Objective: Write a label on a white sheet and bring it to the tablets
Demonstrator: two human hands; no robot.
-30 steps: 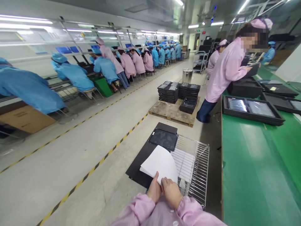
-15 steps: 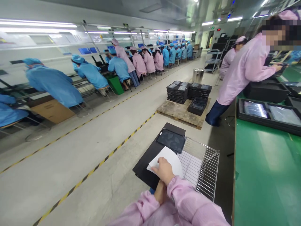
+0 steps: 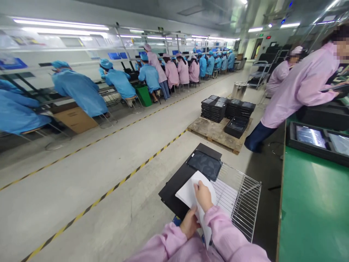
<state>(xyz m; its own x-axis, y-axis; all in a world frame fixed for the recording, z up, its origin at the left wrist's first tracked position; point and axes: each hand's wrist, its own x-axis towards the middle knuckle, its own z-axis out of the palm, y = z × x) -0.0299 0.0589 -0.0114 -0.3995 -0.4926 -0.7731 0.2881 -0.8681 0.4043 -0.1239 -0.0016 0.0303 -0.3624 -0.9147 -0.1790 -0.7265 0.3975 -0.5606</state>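
Up peels the top paper point(image 3: 202, 217) since that last frame, pinched firmly in the right hand point(image 3: 204, 196); left hand point(image 3: 190, 222) clasps the near edge. One fold's partly turned, the remaining stack point(image 3: 184, 192) flat, just left of the pinch.

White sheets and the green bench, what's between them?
Past your right hand on the sheets, the wire rack, then a strip of shadowed floor, seen in the head view.

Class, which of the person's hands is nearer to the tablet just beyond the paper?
Right. The right hand holds the paper just short of the tablet; the left hand is farther from it, at the paper's near end.
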